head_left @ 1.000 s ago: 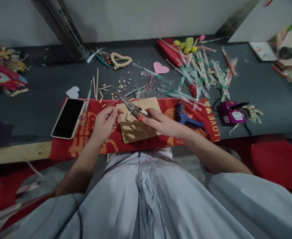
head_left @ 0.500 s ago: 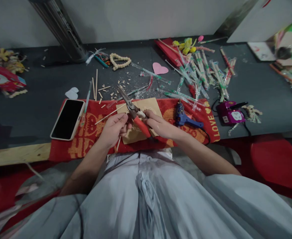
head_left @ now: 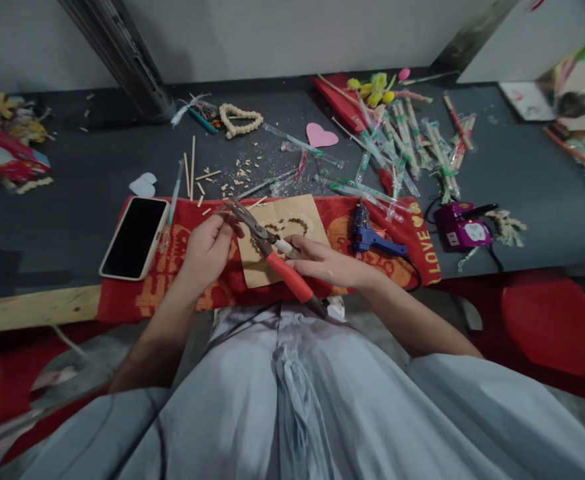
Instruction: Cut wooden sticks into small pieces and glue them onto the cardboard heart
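Observation:
My right hand (head_left: pixel 322 259) is closed on pruning shears (head_left: pixel 292 277) around the pale handle; the red handle swings wide toward my lap. Their blades point up and left, reaching my left fingertips. My left hand (head_left: pixel 210 245) is pinched shut at the blade tips on a thin wooden stick, mostly hidden by fingers and blades. Under the shears lies a square brown card (head_left: pixel 317 217) with a heart outline of small pale pieces (head_left: pixel 300 225) on it, partly covered by my right hand. The card rests on a red towel (head_left: pixel 172 293).
Left of my hands lies a phone (head_left: pixel 135 237). Cut stick bits (head_left: pixel 242 175) and long sticks (head_left: pixel 193 167) are scattered behind. A blue glue gun (head_left: pixel 377 240) lies right, near a purple device (head_left: pixel 462 225). Wrapped chopsticks (head_left: pixel 405 140) and a beaded heart (head_left: pixel 241 121) lie farther back.
The shears' handles have spread apart, and the red one has dropped toward my lap. My left hand moved right, then back left to the blade tips. Long sticks across the towel no longer show.

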Action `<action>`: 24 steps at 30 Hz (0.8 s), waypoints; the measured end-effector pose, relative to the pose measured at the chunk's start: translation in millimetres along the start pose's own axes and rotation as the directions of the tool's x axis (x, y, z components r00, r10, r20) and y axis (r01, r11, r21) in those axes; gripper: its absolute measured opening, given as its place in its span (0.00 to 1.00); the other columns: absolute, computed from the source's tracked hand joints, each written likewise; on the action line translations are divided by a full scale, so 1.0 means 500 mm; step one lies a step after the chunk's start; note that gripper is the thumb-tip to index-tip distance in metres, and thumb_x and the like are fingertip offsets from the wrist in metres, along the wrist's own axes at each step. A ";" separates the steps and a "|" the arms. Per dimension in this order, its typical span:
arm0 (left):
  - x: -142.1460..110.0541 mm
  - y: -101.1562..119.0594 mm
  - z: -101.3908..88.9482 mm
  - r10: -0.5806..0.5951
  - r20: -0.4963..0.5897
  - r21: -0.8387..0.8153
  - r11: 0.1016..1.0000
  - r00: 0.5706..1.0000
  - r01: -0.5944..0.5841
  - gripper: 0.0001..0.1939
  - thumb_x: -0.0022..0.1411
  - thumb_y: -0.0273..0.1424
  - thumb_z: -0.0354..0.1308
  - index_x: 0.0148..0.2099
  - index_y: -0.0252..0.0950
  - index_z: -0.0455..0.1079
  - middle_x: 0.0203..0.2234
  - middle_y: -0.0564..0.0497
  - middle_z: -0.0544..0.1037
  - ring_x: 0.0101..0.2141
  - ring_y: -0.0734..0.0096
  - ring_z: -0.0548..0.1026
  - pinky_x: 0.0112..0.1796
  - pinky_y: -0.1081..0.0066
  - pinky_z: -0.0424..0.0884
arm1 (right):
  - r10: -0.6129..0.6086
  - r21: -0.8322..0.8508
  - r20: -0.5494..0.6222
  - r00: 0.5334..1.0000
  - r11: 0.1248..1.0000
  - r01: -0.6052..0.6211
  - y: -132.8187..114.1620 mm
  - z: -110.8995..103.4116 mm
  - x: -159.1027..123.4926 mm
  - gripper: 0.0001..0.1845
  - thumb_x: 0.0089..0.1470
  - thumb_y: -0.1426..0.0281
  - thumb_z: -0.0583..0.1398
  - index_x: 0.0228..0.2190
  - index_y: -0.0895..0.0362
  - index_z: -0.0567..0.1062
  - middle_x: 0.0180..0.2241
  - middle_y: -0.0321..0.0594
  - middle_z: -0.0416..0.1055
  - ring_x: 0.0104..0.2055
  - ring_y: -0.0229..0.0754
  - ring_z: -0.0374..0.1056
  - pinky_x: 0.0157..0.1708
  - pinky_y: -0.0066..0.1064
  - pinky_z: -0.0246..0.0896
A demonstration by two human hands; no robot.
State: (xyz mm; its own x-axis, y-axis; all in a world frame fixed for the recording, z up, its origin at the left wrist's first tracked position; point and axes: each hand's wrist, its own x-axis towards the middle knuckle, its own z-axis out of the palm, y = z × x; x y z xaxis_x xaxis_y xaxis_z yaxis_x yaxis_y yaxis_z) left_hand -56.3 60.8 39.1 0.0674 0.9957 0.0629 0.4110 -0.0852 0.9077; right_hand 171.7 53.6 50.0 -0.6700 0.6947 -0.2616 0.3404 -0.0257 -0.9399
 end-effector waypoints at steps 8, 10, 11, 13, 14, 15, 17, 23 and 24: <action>-0.002 0.007 -0.002 0.046 0.071 0.189 0.980 0.996 -0.059 0.12 0.58 0.28 0.46 0.33 0.36 0.71 0.29 0.50 0.76 0.33 0.68 0.73 0.38 0.70 0.67 | 0.018 -0.101 0.045 0.999 0.995 -0.013 -0.010 0.002 -0.003 0.14 0.55 0.61 0.52 0.39 0.58 0.63 0.34 0.36 0.62 0.35 0.38 0.59 0.36 0.30 0.57; -0.003 0.007 -0.003 0.053 0.067 0.188 0.980 0.996 -0.065 0.12 0.59 0.29 0.46 0.33 0.36 0.72 0.31 0.49 0.77 0.35 0.67 0.74 0.39 0.70 0.68 | 0.018 -0.075 0.040 0.999 0.997 -0.015 -0.014 0.002 -0.004 0.12 0.55 0.62 0.51 0.37 0.58 0.62 0.33 0.36 0.61 0.35 0.38 0.59 0.37 0.30 0.57; -0.003 0.008 -0.003 0.056 0.069 0.188 0.980 0.996 -0.068 0.13 0.59 0.30 0.46 0.33 0.36 0.72 0.32 0.49 0.77 0.35 0.67 0.74 0.40 0.69 0.68 | 0.020 -0.064 0.037 0.999 0.998 -0.017 -0.016 0.001 -0.005 0.13 0.56 0.60 0.51 0.37 0.57 0.62 0.33 0.36 0.61 0.35 0.38 0.59 0.37 0.30 0.57; -0.004 0.010 -0.004 0.053 0.069 0.197 0.978 0.996 -0.066 0.13 0.59 0.29 0.46 0.33 0.36 0.72 0.32 0.49 0.78 0.36 0.66 0.74 0.42 0.69 0.68 | 0.019 -0.050 0.036 0.999 0.999 -0.017 -0.018 0.000 -0.005 0.16 0.56 0.57 0.50 0.36 0.57 0.63 0.34 0.36 0.61 0.36 0.38 0.59 0.38 0.30 0.57; -0.003 0.012 -0.005 0.051 0.063 0.206 0.977 0.997 -0.063 0.13 0.59 0.29 0.46 0.33 0.36 0.72 0.32 0.49 0.78 0.36 0.66 0.74 0.42 0.69 0.68 | 0.017 -0.046 0.039 0.999 0.999 -0.015 -0.018 -0.001 -0.004 0.18 0.56 0.55 0.51 0.36 0.58 0.63 0.34 0.37 0.61 0.37 0.38 0.59 0.38 0.30 0.57; -0.003 0.013 -0.006 0.050 0.059 0.216 0.974 0.997 -0.062 0.12 0.59 0.29 0.46 0.33 0.36 0.72 0.31 0.49 0.77 0.35 0.67 0.74 0.41 0.69 0.68 | 0.015 -0.043 0.045 0.999 0.999 -0.014 -0.019 -0.002 -0.004 0.20 0.56 0.53 0.51 0.36 0.58 0.63 0.34 0.37 0.61 0.36 0.39 0.59 0.37 0.30 0.57; -0.002 0.016 -0.007 0.056 0.050 0.233 0.970 0.997 -0.066 0.12 0.58 0.29 0.47 0.33 0.36 0.72 0.30 0.50 0.77 0.33 0.68 0.73 0.39 0.71 0.68 | 0.014 -0.036 0.056 0.998 0.999 -0.012 -0.018 -0.003 -0.003 0.23 0.54 0.50 0.52 0.38 0.58 0.64 0.34 0.37 0.61 0.36 0.39 0.59 0.36 0.30 0.57; 0.000 0.018 -0.010 0.088 0.063 0.238 0.966 0.994 -0.100 0.13 0.59 0.28 0.46 0.36 0.36 0.73 0.29 0.51 0.77 0.32 0.70 0.73 0.37 0.72 0.68 | 0.044 -0.061 0.062 0.997 0.997 -0.040 -0.014 -0.004 -0.001 0.28 0.50 0.48 0.56 0.42 0.59 0.63 0.37 0.40 0.63 0.38 0.41 0.59 0.36 0.32 0.58; 0.000 0.019 -0.010 0.081 0.068 0.239 0.966 0.994 -0.095 0.14 0.60 0.28 0.45 0.36 0.35 0.73 0.29 0.50 0.77 0.32 0.69 0.73 0.37 0.72 0.67 | 0.050 -0.072 0.063 0.997 0.996 -0.046 -0.014 -0.005 -0.001 0.29 0.50 0.48 0.56 0.41 0.59 0.64 0.37 0.40 0.63 0.38 0.41 0.59 0.36 0.32 0.58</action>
State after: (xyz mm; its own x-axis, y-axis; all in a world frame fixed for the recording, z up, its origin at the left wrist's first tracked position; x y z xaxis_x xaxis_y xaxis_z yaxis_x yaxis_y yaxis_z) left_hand -56.9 60.3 49.6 0.1622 0.9808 0.1083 0.6078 -0.1858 0.7720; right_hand 171.1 55.1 57.3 -0.6920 0.6462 -0.3219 0.4172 -0.0060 -0.9088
